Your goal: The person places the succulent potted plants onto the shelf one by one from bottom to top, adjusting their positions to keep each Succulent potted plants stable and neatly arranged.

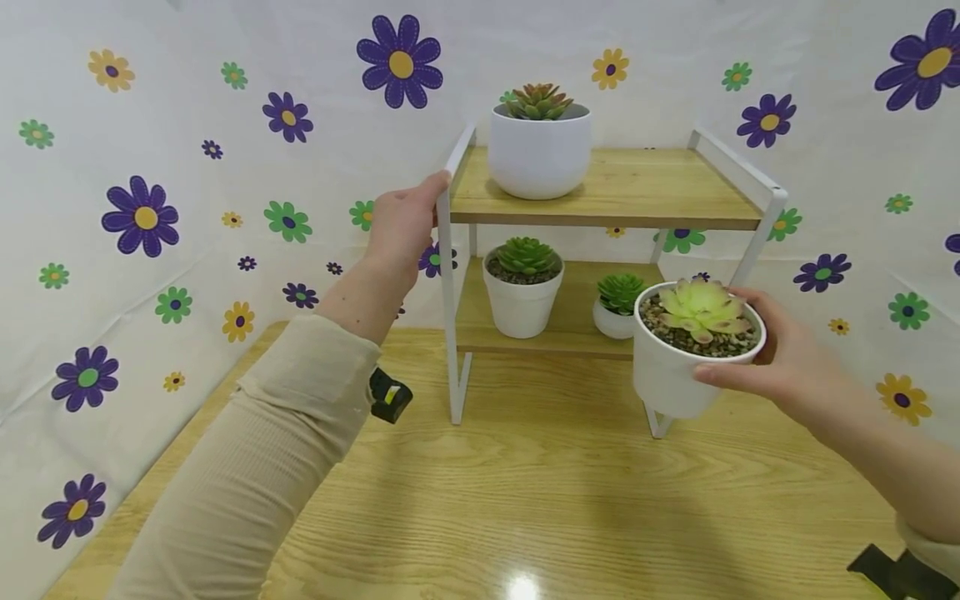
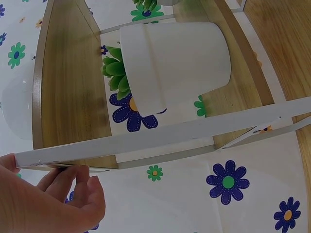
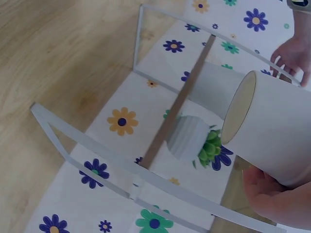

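My left hand [image 1: 405,217] grips the upper left corner of a two-tier shelf rack [image 1: 600,218] with a white metal frame and wooden boards. In the left wrist view, its curled fingers [image 2: 80,187] lie against the outer side of the frame's end. A white pot [image 1: 675,379] with a pale yellow-green succulent [image 1: 703,310] and gravel is held by my right hand [image 1: 787,354], thumb in front and fingers round the far side. It is raised before the rack's right side, overlapping the right legs. The right wrist view shows its bare underside.
On the top board stands a wide white pot [image 1: 540,158] with a reddish-green succulent. The lower board bears a ribbed-rim white pot [image 1: 522,304] and a small round white pot [image 1: 615,319], both with green succulents. A flower-print cloth [image 1: 195,125] hangs behind the wooden table [image 1: 465,500].
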The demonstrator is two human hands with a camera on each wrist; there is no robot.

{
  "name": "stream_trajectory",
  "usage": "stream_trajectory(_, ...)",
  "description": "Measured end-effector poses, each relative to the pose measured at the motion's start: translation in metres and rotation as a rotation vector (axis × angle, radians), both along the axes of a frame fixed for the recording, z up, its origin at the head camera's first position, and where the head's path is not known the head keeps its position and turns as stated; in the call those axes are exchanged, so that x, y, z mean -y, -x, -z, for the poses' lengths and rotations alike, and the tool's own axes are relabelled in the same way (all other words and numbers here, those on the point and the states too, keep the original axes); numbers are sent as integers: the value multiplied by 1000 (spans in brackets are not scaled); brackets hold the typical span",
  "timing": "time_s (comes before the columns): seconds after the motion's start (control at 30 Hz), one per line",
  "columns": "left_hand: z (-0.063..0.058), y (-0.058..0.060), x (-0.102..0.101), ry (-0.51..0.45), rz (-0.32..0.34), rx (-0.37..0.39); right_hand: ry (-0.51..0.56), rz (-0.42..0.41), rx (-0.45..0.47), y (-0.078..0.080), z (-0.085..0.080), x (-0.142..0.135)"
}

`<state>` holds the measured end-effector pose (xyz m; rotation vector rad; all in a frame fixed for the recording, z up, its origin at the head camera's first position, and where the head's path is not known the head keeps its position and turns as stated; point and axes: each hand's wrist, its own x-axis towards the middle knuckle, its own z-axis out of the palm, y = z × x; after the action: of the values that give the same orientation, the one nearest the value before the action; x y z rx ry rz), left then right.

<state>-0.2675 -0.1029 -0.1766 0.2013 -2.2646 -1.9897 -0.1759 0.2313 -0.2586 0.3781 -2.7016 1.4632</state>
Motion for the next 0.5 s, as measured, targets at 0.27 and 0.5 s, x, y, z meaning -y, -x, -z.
stream_trajectory(0.27,1,1,0,4,0,5,-46,48,-9,2,-27,-9)
stream_trajectory(0.5,1,1,0,-5,4,-5,-54,110,-53,7,-54,-18)
